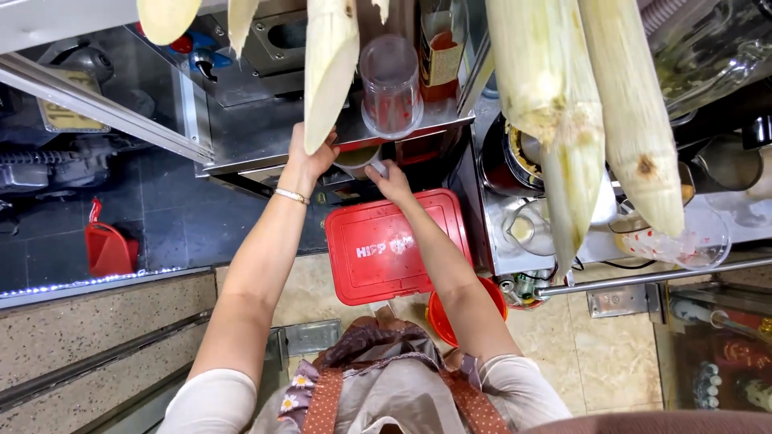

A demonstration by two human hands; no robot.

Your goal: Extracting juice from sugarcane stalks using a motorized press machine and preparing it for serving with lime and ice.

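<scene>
My left hand (310,157), with a thin bracelet at the wrist, grips the lower end of a pale peeled cane stalk (330,72). The stalk runs up against a steel press machine (241,133). My right hand (391,182) holds the handle of a small metal cup (357,159) just under the machine's front ledge. On that ledge, right above the cup, stands a clear plastic jug (392,84). Both arms reach forward over a red lidded box (394,245).
Two thick pale cane stalks (563,104) hang close to the camera at the right, over a steel counter with pots and a glass pitcher (523,225). An orange bucket (446,320) sits by my right elbow. A red dustpan (108,249) lies on the dark floor at left.
</scene>
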